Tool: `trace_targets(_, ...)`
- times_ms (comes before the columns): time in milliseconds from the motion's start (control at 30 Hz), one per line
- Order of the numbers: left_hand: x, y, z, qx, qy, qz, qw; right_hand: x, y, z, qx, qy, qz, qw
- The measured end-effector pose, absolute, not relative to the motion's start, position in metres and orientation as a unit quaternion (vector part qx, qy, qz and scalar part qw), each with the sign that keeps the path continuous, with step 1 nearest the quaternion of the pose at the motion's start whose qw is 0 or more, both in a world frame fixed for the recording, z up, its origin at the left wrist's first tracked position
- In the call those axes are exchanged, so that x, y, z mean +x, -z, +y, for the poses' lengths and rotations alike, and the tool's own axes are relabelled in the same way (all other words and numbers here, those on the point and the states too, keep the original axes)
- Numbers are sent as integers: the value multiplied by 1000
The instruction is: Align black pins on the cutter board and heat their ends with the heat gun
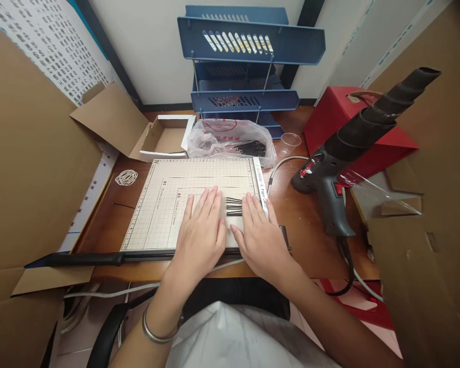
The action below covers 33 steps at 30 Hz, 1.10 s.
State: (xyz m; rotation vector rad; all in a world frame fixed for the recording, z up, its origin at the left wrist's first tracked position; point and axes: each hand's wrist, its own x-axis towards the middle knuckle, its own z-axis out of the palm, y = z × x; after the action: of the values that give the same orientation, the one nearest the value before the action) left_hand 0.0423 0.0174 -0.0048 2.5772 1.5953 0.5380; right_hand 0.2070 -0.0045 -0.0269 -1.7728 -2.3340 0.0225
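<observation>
A paper cutter board point(153, 214) with printed gridlines lies on the desk, its black handle point(84, 259) down along the front edge. Several thin black strips point(234, 206) lie side by side on the board's right part. My left hand point(203, 230) rests flat over their left ends, fingers stretched out. Flat on their right ends is my right hand point(259, 232), its thumb and little finger spread a little. The strips show only in the gap between both hands; their ends are hidden under the fingers.
Behind the board are an open cardboard box point(164, 140), a plastic bag point(230, 138) with black strips, a clear cup point(290, 142) and a blue rack point(249, 41). A black heat gun point(329, 189) stands at the right by a red box point(337, 110). Coiled cord point(126, 177) lies left.
</observation>
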Motion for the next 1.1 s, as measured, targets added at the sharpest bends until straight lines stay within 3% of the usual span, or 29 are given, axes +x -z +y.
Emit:
trace_targets(300,56,2,63,853,-189,463,153,210,32,-5,-589,22,-798,129)
trace_targets(633,55,1,63,839,-195,470,192,209,34,-4,-591,3,-792,151)
trace_targets(1100,44,7,33,854,-212,459,121,210,38,-5,-588,13,-792,163)
